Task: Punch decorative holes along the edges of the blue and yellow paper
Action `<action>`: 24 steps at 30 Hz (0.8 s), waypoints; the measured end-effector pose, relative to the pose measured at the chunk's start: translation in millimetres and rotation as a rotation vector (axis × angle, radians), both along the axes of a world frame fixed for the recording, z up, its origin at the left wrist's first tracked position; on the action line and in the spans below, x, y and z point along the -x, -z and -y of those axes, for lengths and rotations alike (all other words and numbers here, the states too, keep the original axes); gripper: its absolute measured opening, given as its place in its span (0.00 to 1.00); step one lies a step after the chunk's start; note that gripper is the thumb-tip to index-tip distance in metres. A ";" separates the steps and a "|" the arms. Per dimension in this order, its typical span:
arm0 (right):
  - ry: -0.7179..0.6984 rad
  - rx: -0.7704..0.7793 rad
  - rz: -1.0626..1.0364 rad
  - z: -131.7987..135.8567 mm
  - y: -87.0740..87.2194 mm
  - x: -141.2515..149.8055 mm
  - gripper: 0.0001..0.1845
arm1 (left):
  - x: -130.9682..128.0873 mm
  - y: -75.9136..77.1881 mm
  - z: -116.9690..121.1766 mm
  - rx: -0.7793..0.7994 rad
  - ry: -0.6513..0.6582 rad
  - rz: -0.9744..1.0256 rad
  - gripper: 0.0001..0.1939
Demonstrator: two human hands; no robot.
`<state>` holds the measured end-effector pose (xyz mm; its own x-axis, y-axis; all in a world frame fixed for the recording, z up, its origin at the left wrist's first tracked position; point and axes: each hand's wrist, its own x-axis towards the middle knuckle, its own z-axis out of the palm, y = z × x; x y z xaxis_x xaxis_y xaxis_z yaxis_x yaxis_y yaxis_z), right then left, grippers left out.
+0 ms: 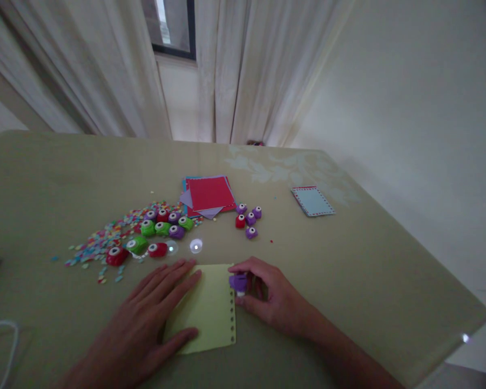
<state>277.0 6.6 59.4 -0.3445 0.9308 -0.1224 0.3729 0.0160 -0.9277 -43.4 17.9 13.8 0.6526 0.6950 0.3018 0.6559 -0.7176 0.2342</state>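
A sheet of yellow paper [210, 310] lies on the table before me, with a row of punched holes along its right edge. My left hand [156, 313] rests flat on the sheet's left side, fingers stretched out. At the upper right edge of the paper, my right hand [263, 289] pinches a purple craft punch [238, 282] between thumb and fingers. The punch sits at the top of the row of holes; whether the paper's edge is inside its slot I cannot tell.
Several red, green and purple punches [162, 228] stand beside scattered paper confetti [113, 232]. A smaller group of punches [250, 218] is further right. Red and coloured sheets [210, 193] are stacked behind; pale blue cards [314, 201] lie at right. A white cable [12, 346] curves at left.
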 end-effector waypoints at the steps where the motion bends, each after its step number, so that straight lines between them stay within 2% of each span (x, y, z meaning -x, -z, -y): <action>1: 0.032 0.064 -0.020 -1.2 -0.2 -2.1 0.20 | 0.4 0.5 0.0 -0.005 0.006 -0.002 0.45; 3: 0.078 0.167 -0.077 -3.4 -1.1 -5.0 0.22 | 0.5 2.0 1.0 -0.004 -0.008 0.017 0.44; 5: 0.093 0.198 -0.117 -5.5 -1.4 -6.7 0.23 | 0.2 3.4 1.8 0.004 -0.027 0.049 0.43; 15: 0.143 0.118 -0.093 -11.3 7.6 -10.1 0.21 | -1.2 8.0 1.9 0.019 -0.084 0.089 0.37; 20: 0.129 0.216 -0.124 -13.6 4.8 -17.1 0.23 | -2.2 10.1 3.2 0.026 -0.101 0.102 0.36; 24: 0.086 0.120 -0.041 -15.8 1.5 -22.0 0.24 | -3.2 9.6 4.1 0.032 -0.107 0.112 0.34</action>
<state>299.0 22.4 57.9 -0.2709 0.9366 -0.2223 0.3296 -0.1268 -0.9356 -40.3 13.8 4.2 0.5382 0.7689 0.3452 0.6965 -0.6364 0.3315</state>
